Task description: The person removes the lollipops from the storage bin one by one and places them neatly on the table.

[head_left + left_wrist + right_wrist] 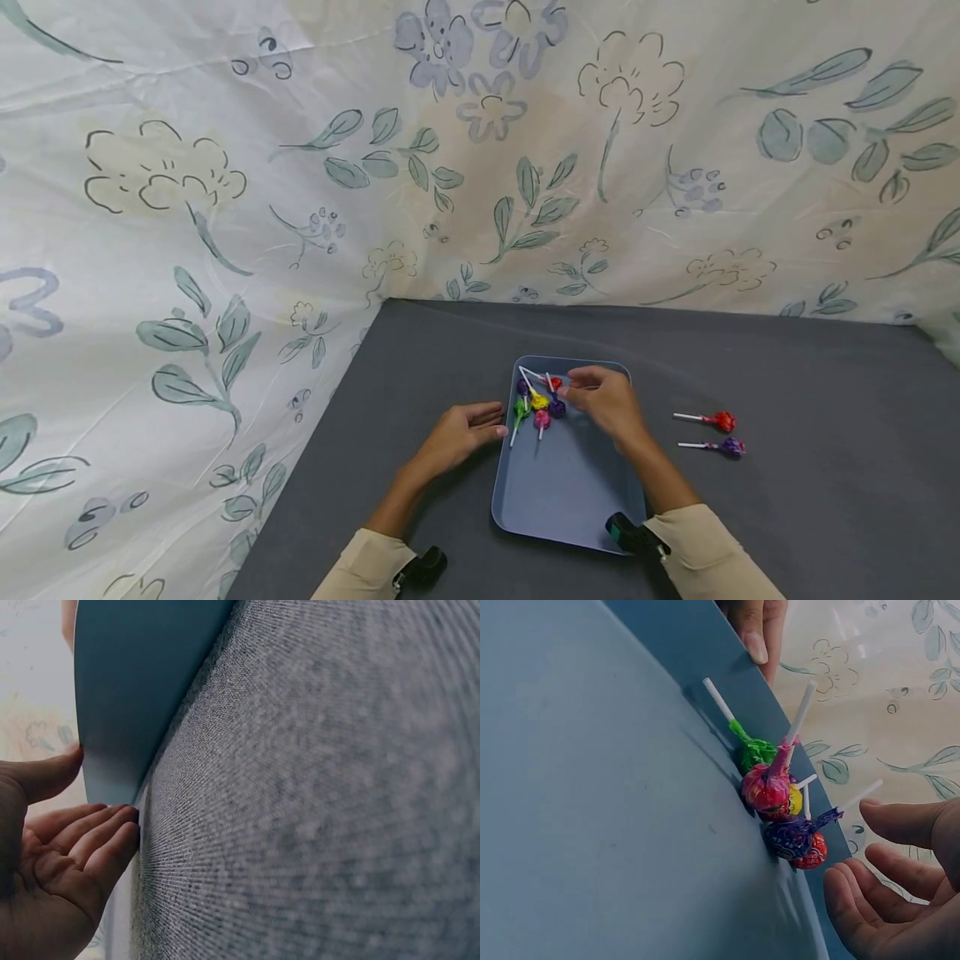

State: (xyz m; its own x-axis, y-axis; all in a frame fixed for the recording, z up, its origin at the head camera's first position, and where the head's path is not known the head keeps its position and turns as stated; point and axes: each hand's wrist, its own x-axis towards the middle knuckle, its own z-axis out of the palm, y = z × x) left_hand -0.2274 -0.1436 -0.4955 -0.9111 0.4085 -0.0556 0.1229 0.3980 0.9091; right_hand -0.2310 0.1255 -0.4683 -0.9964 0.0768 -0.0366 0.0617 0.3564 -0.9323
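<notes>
Several wrapped lollipops lie bunched at the far left of a blue-grey tray (566,500). Among them are a green lollipop (521,407), a yellow lollipop (539,402), a pink lollipop (767,787), a red lollipop (811,853) and a purple lollipop (790,837). My right hand (603,402) hovers over the tray's far part beside the purple lollipop, its fingers loosely bent and apart, with the thumb near the stick's end. At the tray's left wall is my left hand (462,435), fingers extended, thumb and fingertips right at the rim.
Right of the tray, a red lollipop (724,421) and another purple lollipop (732,447) lie on the dark grey tabletop (825,492), their sticks pointing left. A floral cloth (480,208) hangs behind the table and along its left side.
</notes>
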